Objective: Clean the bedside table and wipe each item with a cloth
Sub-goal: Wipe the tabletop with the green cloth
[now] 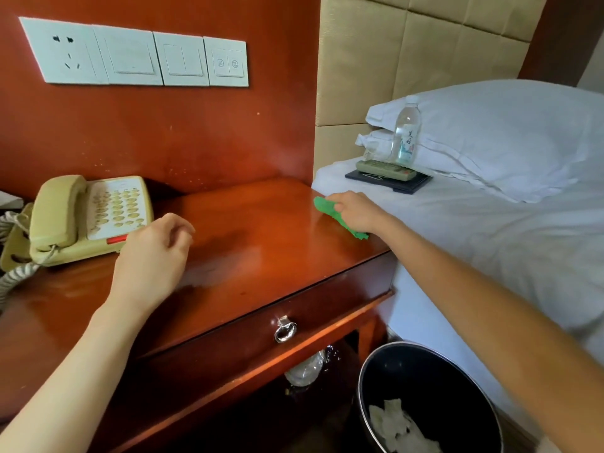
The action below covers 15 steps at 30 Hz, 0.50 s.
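The right hand [354,210] has its fingers curled round the green cloth [336,219] at the counter's [255,243] bed-side edge; the left hand [153,253] hovers loosely curled, holding nothing (near the phone [88,217]). Best press flat, sweeping overlapping strokes leftward.

A black waste bin [408,371] with crumpled paper [398,426] stands beside the bed [490,243]; wall switches [137,55] above.

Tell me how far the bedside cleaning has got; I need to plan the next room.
Done: water bottle, remote and dark folder sit moved onto the bed. In hand: right hand wipes the table top with the green cloth. Left: the phone remains on the table; left hand hovers empty.
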Each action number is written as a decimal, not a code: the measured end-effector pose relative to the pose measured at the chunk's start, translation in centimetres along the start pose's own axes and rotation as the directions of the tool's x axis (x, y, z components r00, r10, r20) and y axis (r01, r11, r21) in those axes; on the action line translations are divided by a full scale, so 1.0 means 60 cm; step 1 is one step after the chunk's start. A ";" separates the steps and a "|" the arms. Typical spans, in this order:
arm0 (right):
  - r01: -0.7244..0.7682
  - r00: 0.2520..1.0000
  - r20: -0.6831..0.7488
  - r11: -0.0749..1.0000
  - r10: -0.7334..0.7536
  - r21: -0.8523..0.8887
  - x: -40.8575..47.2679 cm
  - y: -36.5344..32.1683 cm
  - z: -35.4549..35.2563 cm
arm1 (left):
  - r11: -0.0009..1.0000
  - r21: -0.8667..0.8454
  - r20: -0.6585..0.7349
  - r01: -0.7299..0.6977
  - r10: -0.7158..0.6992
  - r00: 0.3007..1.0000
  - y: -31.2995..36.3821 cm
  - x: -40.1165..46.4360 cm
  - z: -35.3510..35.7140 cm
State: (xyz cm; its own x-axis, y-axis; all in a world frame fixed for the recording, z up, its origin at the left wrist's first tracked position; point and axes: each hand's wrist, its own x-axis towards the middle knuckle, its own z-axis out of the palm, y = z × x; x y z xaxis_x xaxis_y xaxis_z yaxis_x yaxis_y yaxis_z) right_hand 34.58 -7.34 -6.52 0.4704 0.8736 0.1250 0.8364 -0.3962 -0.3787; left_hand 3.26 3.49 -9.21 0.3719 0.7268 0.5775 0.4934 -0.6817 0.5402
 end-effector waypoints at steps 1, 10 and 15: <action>0.022 0.998 0.050 0.999 -0.024 0.029 0.011 0.001 0.006 | 1.000 -0.010 -0.006 0.012 -0.012 1.000 -0.001 0.000 0.000; 0.443 0.859 0.185 0.874 -0.478 0.199 -0.079 -0.062 0.073 | 0.999 -0.018 -0.022 0.037 -0.037 0.999 -0.001 0.002 -0.001; 0.439 0.873 0.079 0.846 -0.481 0.302 -0.184 -0.019 0.033 | 1.000 0.007 0.009 0.015 -0.015 1.000 0.000 -0.005 -0.003</action>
State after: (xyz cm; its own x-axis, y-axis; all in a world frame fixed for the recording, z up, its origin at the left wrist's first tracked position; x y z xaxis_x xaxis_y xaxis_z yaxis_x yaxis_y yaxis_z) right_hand 27.86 -15.97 -9.27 -0.0139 0.9757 0.2185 0.8292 0.1333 -0.5429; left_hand 2.99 3.27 -9.28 0.3715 0.7376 0.5638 0.5043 -0.6702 0.5445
